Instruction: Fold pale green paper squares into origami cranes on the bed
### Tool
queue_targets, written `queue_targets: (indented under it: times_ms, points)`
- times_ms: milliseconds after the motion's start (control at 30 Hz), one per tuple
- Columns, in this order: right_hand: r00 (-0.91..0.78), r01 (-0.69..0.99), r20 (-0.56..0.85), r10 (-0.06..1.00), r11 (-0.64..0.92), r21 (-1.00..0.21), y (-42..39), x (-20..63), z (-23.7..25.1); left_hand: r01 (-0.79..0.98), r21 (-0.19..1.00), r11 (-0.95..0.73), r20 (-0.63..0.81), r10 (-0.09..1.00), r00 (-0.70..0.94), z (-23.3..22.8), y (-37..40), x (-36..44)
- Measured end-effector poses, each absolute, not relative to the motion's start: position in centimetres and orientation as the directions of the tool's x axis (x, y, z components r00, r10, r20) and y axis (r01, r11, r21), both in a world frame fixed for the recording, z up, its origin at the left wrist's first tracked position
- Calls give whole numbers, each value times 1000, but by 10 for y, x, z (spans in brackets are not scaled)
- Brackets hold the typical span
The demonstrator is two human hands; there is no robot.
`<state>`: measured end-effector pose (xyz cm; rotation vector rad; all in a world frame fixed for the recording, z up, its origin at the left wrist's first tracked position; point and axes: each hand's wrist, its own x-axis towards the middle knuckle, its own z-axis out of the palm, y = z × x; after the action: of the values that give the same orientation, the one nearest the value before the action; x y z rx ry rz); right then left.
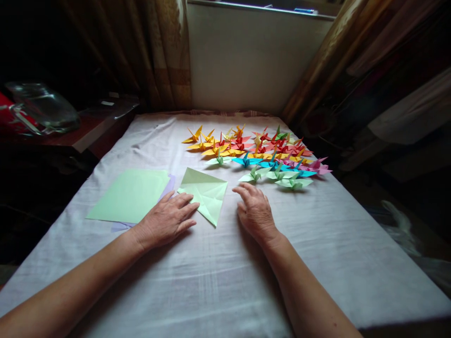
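A pale green sheet of origami paper (210,191), creased and partly folded, lies in front of me with one corner pointing towards me. My left hand (171,217) rests over its left edge, fingers stretched out and slightly apart, with the fingertips touching the paper. To the right of the sheet, apart from it, my right hand (256,210) hovers low or rests on the cloth, holding nothing, its fingers loosely bent and spread. Beyond the right hand sit folded paper cranes, the nearest being a pale green crane (254,175).
Flat green sheets (130,195) with purple paper (169,185) under them lie at the left. Several rows of orange, red, blue and pink cranes (246,160) stand at the back right. White cloth (211,291) covers the table. A glass jar (45,108) lies on a side shelf.
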<state>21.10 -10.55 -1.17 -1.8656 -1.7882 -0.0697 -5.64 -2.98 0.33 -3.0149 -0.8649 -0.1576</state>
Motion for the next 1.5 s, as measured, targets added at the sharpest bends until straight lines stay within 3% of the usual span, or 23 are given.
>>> queue_targets:
  times_ms: [167, 333, 500, 700, 800, 900, 1000, 1067, 1167, 1333, 1500]
  points:
    - [-88, 973, 388, 917, 162, -162, -79, 217, -8, 443, 179, -878, 88, 463, 882, 4, -2, -57]
    - [-295, 932, 383, 875, 352, -88, -65, 220, -9, 473, 231, -850, 98, 504, 858, 6, 3, -44]
    - [-402, 873, 411, 818, 478, -98, -88, 217, -6, 505, 203, -839, 130, 535, 835, 6, -11, -39]
    - [-501, 791, 348, 792, 583, -187, -117, 217, -4, 461, 269, -845, 158, 511, 845, -4, -27, -48]
    - [-494, 754, 274, 825, 563, -339, -118, 224, -1, 451, 321, -833, 129, 510, 850, -8, -28, -55]
    - [-464, 667, 191, 865, 484, -567, -110, 232, 6, 443, 376, -814, 60, 498, 865, -9, -24, -62]
    - [-346, 634, 33, 938, 260, -729, -97, 234, 14, 434, 424, -795, 15, 485, 874, -6, -21, -66]
    - [-254, 616, -37, 966, 133, -776, -88, 231, 16, 433, 444, -784, 21, 493, 870, -4, -22, -68]
    - [-145, 673, -8, 989, 93, -734, -78, 221, 11, 433, 461, -774, 61, 515, 855, -3, -26, -70]
    - [-20, 830, 215, 976, 136, -541, -74, 204, -8, 428, 468, -773, 107, 530, 841, -6, -32, -73]
    - [25, 863, 317, 948, 139, -485, -77, 199, -22, 410, 468, -783, 130, 520, 844, -5, -32, -73]
